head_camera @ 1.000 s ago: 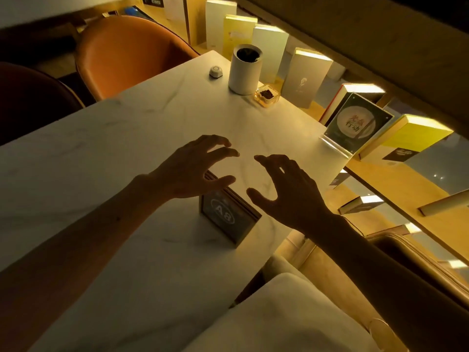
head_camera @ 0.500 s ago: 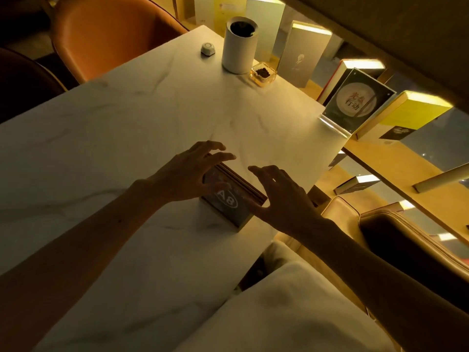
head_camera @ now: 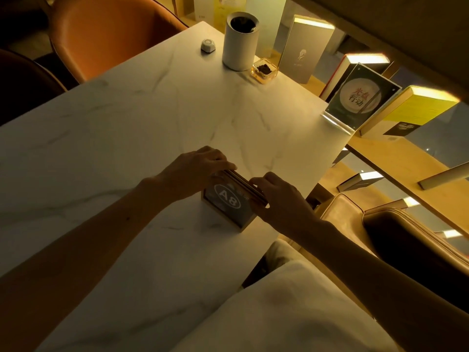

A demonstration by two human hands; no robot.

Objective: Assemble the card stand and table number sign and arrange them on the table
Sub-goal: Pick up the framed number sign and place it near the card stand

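Note:
A small dark table number sign (head_camera: 227, 202) marked "A8" in a pale wooden frame stands on the white marble table (head_camera: 127, 138) near its right edge. My left hand (head_camera: 193, 168) grips the sign's top left corner. My right hand (head_camera: 276, 199) pinches the top right end. Thin slats run along the top between both hands. A clear acrylic card stand (head_camera: 360, 97) with a dark round-motif card stands upright at the table's far right edge.
A white cylinder (head_camera: 239, 41), a small white button device (head_camera: 208, 45) and a little glass dish (head_camera: 264, 70) sit at the far corner. Books stand on a lit wooden shelf (head_camera: 396, 158) to the right. An orange chair (head_camera: 109, 34) is opposite, a tan chair (head_camera: 380, 224) beside me.
Both hands came down from hovering with fingers spread above the sign and closed on its top edge. The view shifted slightly; the sign has stayed in place.

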